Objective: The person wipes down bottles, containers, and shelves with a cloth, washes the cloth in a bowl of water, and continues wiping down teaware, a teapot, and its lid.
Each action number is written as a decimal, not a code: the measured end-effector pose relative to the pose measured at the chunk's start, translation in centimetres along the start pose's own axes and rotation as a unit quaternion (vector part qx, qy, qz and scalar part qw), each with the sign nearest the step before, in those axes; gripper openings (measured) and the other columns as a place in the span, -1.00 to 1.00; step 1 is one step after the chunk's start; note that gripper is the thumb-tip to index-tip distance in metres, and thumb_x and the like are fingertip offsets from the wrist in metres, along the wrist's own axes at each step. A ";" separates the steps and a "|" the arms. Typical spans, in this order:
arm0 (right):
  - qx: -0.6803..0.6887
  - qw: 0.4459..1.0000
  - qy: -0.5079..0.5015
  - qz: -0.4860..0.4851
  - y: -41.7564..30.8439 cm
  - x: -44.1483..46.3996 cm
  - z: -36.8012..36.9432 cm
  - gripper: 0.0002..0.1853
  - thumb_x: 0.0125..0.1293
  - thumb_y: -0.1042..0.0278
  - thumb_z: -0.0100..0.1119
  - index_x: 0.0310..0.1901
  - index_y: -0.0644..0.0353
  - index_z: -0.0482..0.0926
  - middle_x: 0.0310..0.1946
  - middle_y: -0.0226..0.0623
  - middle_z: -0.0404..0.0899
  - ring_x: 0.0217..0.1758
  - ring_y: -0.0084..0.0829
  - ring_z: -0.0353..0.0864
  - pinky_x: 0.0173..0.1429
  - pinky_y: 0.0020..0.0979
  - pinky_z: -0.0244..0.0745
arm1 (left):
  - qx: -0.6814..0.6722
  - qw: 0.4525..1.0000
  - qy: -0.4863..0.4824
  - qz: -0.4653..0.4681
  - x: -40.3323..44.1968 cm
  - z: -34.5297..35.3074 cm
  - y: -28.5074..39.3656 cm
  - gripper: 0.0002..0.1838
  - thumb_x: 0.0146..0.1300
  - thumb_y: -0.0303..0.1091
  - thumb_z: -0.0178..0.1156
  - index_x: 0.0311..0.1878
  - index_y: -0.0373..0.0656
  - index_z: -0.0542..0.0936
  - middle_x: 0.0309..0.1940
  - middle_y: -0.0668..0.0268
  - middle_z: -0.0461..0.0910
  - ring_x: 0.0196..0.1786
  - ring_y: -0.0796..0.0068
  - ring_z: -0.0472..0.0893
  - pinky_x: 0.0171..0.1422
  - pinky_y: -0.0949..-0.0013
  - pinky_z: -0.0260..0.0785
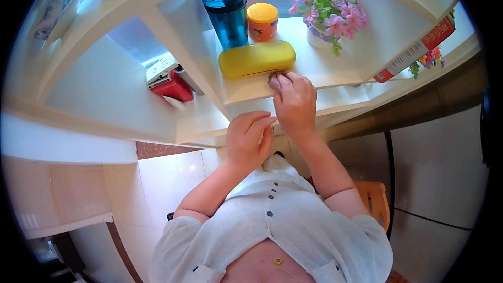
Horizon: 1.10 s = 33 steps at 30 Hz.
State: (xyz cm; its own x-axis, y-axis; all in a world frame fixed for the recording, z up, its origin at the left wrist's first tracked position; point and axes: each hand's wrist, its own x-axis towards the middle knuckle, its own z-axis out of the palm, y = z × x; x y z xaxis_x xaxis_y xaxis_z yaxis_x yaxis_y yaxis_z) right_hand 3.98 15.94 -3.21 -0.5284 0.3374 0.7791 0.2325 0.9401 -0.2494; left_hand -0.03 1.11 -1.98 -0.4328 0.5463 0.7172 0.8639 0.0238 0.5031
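Observation:
My right hand (296, 102) is closed round a small crumpled purplish-brown cloth (275, 81) at the front edge of the shelf (335, 76). Just behind the cloth lies a yellow oblong case (257, 59). My left hand (248, 137) is below and to the left, in front of the shelf edge, with bent fingers and thumb somewhat apart and nothing visible in it. Behind the case stand a blue tumbler (226, 15) and an orange jar with a yellow lid (262, 22). Pink flowers (338, 18) in a white pot are further right.
In the left compartment sit a red box (177, 88) and a white item (161, 69). A red and white box (416, 50) leans at the right, beside more flowers (432, 57). An orange chair (373, 199) stands behind my right arm.

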 end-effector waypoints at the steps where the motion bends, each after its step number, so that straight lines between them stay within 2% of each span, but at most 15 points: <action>1: -0.007 1.000 -0.007 -0.002 -0.5 0.1 0.1 -0.71 0.11 0.43 0.30 -0.08 0.17 0.62 -0.11 -0.28 0.56 0.01 -0.21 0.54 0.04 -0.18 0.41 | 0.001 1.000 0.000 -0.001 -0.4 -0.1 -0.1 -0.71 0.00 -0.67 0.24 -0.19 -0.15 0.65 -0.21 0.22 0.66 -0.22 0.23 0.62 -0.15 0.30 0.45; 5: -0.044 0.998 -0.022 -0.029 -2.6 0.2 1.2 -0.74 0.16 0.40 0.24 -0.08 0.17 0.61 -0.14 -0.32 0.55 -0.01 -0.25 0.54 0.04 -0.21 0.41 | -0.032 0.999 0.035 0.015 -1.1 -0.5 -0.4 -0.72 -0.08 -0.63 0.24 -0.27 -0.08 0.66 -0.28 0.34 0.66 -0.29 0.26 0.61 -0.21 0.28 0.41; 9: 0.006 0.997 -0.032 -0.064 -4.7 0.1 2.5 -0.74 0.17 0.38 0.20 -0.07 0.13 0.60 -0.16 -0.41 0.54 -0.02 -0.37 0.54 0.03 -0.28 0.41 | -0.041 0.997 0.053 0.046 -1.1 -1.2 -0.1 -0.73 -0.11 -0.62 0.26 -0.31 -0.07 0.66 -0.29 0.37 0.66 -0.31 0.30 0.60 -0.22 0.32 0.39; 13: 0.109 0.986 -0.052 -0.115 -4.8 -0.3 2.1 -0.71 0.20 0.34 0.20 -0.02 0.07 0.61 -0.05 -0.43 0.55 0.10 -0.38 0.51 0.11 -0.30 0.39 | -0.045 0.996 0.054 0.057 -0.8 -1.4 -0.1 -0.76 -0.08 -0.59 0.27 -0.29 -0.09 0.67 -0.25 0.34 0.66 -0.27 0.28 0.61 -0.18 0.30 0.42; 15: 0.141 0.980 -0.053 -0.132 -3.9 -0.6 1.6 -0.70 0.21 0.32 0.21 0.00 0.06 0.61 0.01 -0.42 0.55 0.16 -0.38 0.49 0.16 -0.29 0.39 | -0.031 0.996 0.037 0.079 0.0 -1.1 -0.1 -0.75 0.04 -0.65 0.22 -0.19 -0.20 0.67 -0.13 0.16 0.65 -0.12 0.11 0.62 0.02 0.20 0.47; 16: 0.181 0.975 -0.068 -0.114 -3.2 -1.0 1.6 -0.69 0.21 0.32 0.20 0.01 0.07 0.62 0.05 -0.41 0.56 0.18 -0.38 0.49 0.21 -0.28 0.37 | -0.038 0.995 0.035 0.082 0.4 -0.8 -0.2 -0.75 0.04 -0.65 0.22 -0.19 -0.20 0.67 -0.13 0.16 0.65 -0.12 0.11 0.62 0.02 0.20 0.47; 17: 0.219 0.968 -0.082 -0.095 -2.3 -1.4 1.7 -0.68 0.22 0.32 0.20 0.02 0.08 0.62 0.08 -0.40 0.57 0.21 -0.39 0.49 0.26 -0.27 0.35 | -0.011 0.998 0.005 0.069 0.9 -0.4 -0.5 -0.73 0.10 -0.60 0.21 -0.09 -0.21 0.65 -0.02 0.12 0.62 0.02 0.04 0.59 0.17 0.12 0.41; 18: 0.210 0.970 -0.080 -0.091 -1.2 -1.8 1.6 -0.68 0.22 0.32 0.20 0.02 0.08 0.62 0.08 -0.40 0.57 0.21 -0.39 0.49 0.26 -0.27 0.35 | 0.015 0.998 -0.024 0.057 1.1 0.0 -0.5 -0.69 0.16 -0.54 0.20 0.01 -0.23 0.64 0.08 0.07 0.60 0.16 -0.03 0.56 0.32 0.03 0.34; 19: 0.211 0.969 -0.086 -0.092 -0.2 -2.1 1.5 -0.69 0.22 0.30 0.20 0.02 0.07 0.63 0.08 -0.40 0.58 0.20 -0.39 0.50 0.29 -0.25 0.34 | 0.007 0.998 -0.028 0.062 1.2 0.4 -0.5 -0.69 0.16 -0.54 0.20 0.01 -0.23 0.64 0.08 0.07 0.60 0.16 -0.03 0.56 0.32 0.03 0.34; 21: 0.203 0.972 -0.087 -0.086 1.5 -2.4 1.2 -0.69 0.23 0.29 0.20 0.02 0.07 0.63 0.08 -0.40 0.60 0.20 -0.40 0.51 0.31 -0.24 0.32 | 0.035 0.995 -0.091 0.032 1.4 1.2 -0.6 -0.58 0.23 -0.46 0.18 0.19 -0.24 0.56 0.26 0.06 0.49 0.36 -0.04 0.42 0.48 -0.05 0.16; 23: 0.123 0.984 -0.033 -0.124 3.2 -2.3 0.5 -0.69 0.21 0.25 0.24 -0.01 0.06 0.64 0.01 -0.44 0.62 0.16 -0.44 0.54 0.30 -0.24 0.30 | 0.027 0.993 -0.113 0.026 1.5 2.1 -0.2 -0.54 0.24 -0.45 0.19 0.24 -0.22 0.52 0.30 0.07 0.46 0.39 -0.01 0.39 0.49 -0.07 0.13; 26: 0.010 0.990 -0.006 -0.142 5.7 -1.7 -1.9 -0.64 0.14 0.26 0.32 0.02 0.02 0.63 0.00 -0.49 0.61 0.12 -0.47 0.56 0.26 -0.26 0.28 | 0.037 0.989 -0.145 0.014 1.7 3.6 0.2 -0.47 0.25 -0.42 0.20 0.31 -0.19 0.47 0.36 0.09 0.41 0.43 0.04 0.36 0.51 -0.12 0.06; 28: -0.004 0.993 0.009 -0.117 7.7 -1.7 -2.7 -0.60 0.10 0.29 0.37 0.03 0.01 0.62 -0.01 -0.50 0.61 0.10 -0.48 0.57 0.24 -0.26 0.27 | 0.064 0.985 -0.157 0.008 1.7 4.6 0.4 -0.43 0.23 -0.36 0.22 0.34 -0.16 0.43 0.37 0.13 0.39 0.43 0.04 0.34 0.52 -0.19 -0.01; 30: -0.014 0.996 0.029 -0.082 9.6 -1.5 -3.7 -0.50 -0.02 0.35 0.47 0.04 -0.03 0.60 -0.02 -0.52 0.61 0.08 -0.48 0.58 0.18 -0.28 0.29 | 0.068 0.985 -0.160 0.016 1.8 5.4 0.4 -0.44 0.23 -0.37 0.23 0.33 -0.16 0.44 0.36 0.14 0.40 0.43 0.03 0.35 0.51 -0.19 0.00; 33: -0.035 0.996 0.063 -0.059 12.6 -1.8 -4.5 -0.48 -0.05 0.38 0.49 0.04 0.00 0.59 -0.03 -0.51 0.61 0.06 -0.46 0.59 0.13 -0.32 0.32 | 0.071 0.984 -0.164 0.027 2.3 6.6 0.8 -0.45 0.22 -0.39 0.25 0.31 -0.15 0.46 0.35 0.15 0.42 0.43 0.00 0.35 0.50 -0.20 0.01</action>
State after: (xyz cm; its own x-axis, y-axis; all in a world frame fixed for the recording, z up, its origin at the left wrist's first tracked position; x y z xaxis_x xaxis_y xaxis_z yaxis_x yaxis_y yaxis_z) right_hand 11.55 26.99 -5.15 -0.4502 0.2115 0.8675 0.2336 0.9656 -0.1141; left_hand 1.36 7.89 -3.08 -0.2986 0.7901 0.5353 0.9207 0.0908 0.3797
